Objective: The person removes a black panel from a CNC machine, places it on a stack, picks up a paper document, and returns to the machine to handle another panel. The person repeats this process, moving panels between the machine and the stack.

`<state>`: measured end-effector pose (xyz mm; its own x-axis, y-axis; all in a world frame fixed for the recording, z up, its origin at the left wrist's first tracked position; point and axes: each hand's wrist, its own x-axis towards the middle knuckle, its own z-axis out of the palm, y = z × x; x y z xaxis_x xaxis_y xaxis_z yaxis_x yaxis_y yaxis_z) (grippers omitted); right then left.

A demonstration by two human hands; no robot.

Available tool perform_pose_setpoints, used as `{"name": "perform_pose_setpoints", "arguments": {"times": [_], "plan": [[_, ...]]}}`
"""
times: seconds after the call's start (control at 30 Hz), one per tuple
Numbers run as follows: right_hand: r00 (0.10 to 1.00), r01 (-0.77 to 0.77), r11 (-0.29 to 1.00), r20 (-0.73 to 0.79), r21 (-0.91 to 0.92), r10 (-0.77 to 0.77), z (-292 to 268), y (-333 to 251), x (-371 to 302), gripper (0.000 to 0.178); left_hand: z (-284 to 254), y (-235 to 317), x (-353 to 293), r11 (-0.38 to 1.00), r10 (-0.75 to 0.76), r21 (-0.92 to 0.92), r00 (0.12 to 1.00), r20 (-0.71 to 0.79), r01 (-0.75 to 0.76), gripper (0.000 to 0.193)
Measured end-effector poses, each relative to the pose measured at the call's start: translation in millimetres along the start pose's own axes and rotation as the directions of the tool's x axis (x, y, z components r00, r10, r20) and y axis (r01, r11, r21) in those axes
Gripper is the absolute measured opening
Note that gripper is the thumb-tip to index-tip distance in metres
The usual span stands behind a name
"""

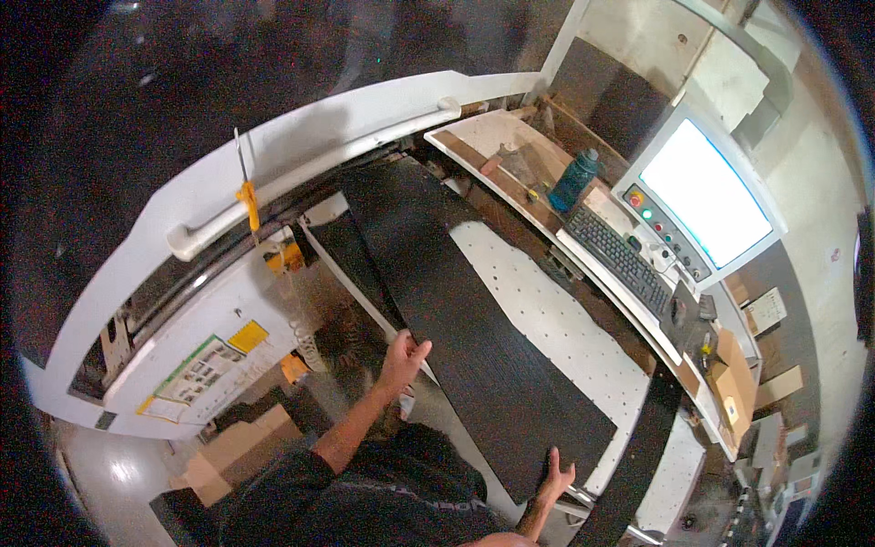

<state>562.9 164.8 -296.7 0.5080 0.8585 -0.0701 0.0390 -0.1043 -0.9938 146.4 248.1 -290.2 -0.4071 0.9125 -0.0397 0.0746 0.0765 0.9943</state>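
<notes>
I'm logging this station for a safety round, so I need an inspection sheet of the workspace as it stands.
Surface: white perforated machine bed, partly covered.
Job's things: long dark panel lying on the bed; a narrower dark strip beside it.
Clutter: teal bottle and cardboard box on the side shelf.
Hands: left hand grips the panel's long edge; right hand flat against its near end.
Cables: nothing seen.
Surroundings: lit monitor, keyboard, white machine housing.

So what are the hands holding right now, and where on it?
Long dark panel: left hand grips its left long edge, right hand lies at its near end.
</notes>
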Motion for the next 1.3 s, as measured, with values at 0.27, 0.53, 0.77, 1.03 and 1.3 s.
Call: {"name": "perform_pose_setpoints", "arguments": {"times": [0.27,0.53,0.77,1.03,1.3], "plan": [[0.997,-0.074,0.989,0.016,0.126,0.073,192.2,-29.0,42.7,0.042,-56.6,-26.9,137.7,0.992,-0.120,0.010,0.986,-0.116,0.122,0.095],[0.964,-0.210,0.948,0.209,0.237,0.161,254.1,-45.2,150.8,0.031,-50.5,4.2,234.4,0.905,-0.116,0.420,0.989,0.096,0.066,0.083],[0.968,-0.212,0.976,0.148,0.057,0.202,225.4,-2.4,250.3,0.041,-20.6,-21.1,288.6,0.658,0.213,0.711,0.967,0.139,-0.248,0.075],[0.869,0.494,0.553,0.395,-0.671,-0.297,204.5,-17.6,231.0,0.084,5.7,-32.9,336.6,0.262,0.134,0.950,0.982,0.136,-0.168,0.105],[0.812,0.583,0.472,0.489,-0.661,-0.317,209.4,-4.2,259.1,0.077,18.4,-46.4,352.2,0.181,0.196,0.961,0.965,0.173,-0.209,0.110]]}}
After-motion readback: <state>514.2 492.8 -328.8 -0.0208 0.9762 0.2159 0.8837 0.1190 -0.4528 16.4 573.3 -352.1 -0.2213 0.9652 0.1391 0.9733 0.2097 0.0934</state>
